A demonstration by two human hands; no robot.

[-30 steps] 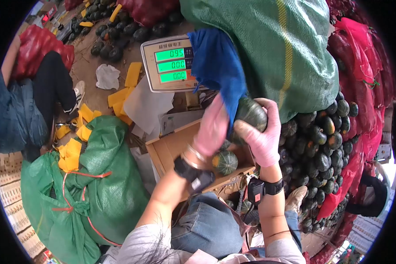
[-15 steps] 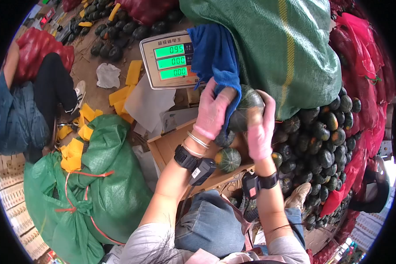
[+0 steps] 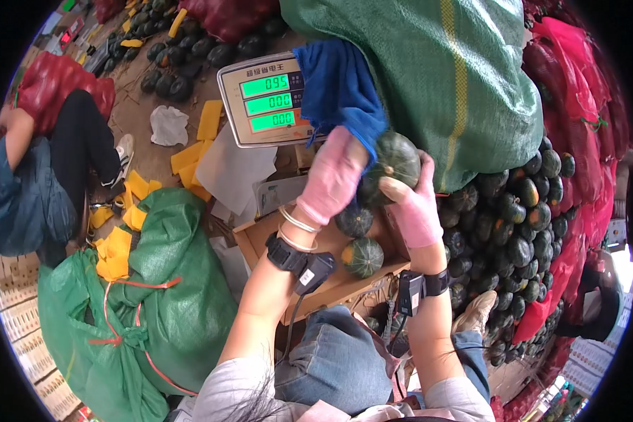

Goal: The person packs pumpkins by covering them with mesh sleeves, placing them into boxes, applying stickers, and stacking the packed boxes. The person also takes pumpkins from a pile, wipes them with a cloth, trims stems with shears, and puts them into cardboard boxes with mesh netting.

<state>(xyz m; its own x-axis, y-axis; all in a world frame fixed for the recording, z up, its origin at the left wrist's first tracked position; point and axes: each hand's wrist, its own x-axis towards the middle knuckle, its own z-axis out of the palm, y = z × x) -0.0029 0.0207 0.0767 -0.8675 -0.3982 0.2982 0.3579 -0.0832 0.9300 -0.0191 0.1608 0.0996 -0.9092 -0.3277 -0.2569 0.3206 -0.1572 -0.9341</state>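
Note:
A dark green squash [image 3: 399, 160] rests in my right hand [image 3: 418, 211], with the thumb across its near side. My left hand [image 3: 333, 176], in a pink glove like the right, has its fingers closed on the lower end of a blue cloth [image 3: 341, 88], against the squash's left side. The cloth hangs over the right edge of a scale [image 3: 264, 102] with green lit displays. Below my hands, a cardboard box [image 3: 260, 239] holds two smaller squashes, one dark [image 3: 354, 221] and one striped [image 3: 363, 257].
A large green sack [image 3: 429, 84] fills the upper right, beside a heap of squashes [image 3: 506, 239] and red net bags [image 3: 570, 91]. Tied green sacks [image 3: 183, 281] lie at the left, near yellow pieces [image 3: 112, 253]. Another person's legs [image 3: 77, 141] are at the far left.
The squash has turned in my right hand, and its stem spot now faces me. My left hand and the cloth have shifted against its side. The view has moved slightly.

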